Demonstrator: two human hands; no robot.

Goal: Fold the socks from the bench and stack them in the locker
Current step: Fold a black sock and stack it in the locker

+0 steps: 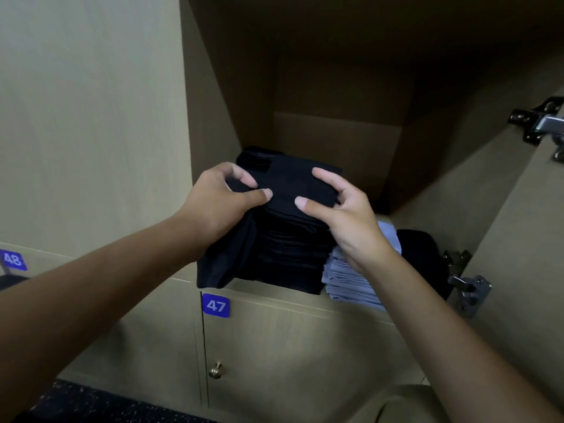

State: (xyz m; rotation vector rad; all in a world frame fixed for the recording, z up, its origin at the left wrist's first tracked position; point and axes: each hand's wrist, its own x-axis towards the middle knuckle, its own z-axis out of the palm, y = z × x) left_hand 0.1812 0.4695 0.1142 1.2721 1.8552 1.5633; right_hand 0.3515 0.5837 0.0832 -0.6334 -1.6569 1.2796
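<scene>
Both hands are up at the open locker (pixel 335 141), the left hand (pixel 219 203) pinching one end of a black sock (pixel 293 184) and the right hand (pixel 345 215) pinching the other, holding it on top of the tall black stack (pixel 287 257) inside. A loose tail of dark cloth (pixel 222 264) droops over the locker's front edge below the left hand. The sock looks light, limp and easy to crease, so I'd hold it by both folded ends and press it flat, lest the stack, beside the grey-blue pile (pixel 345 282), topple.
</scene>
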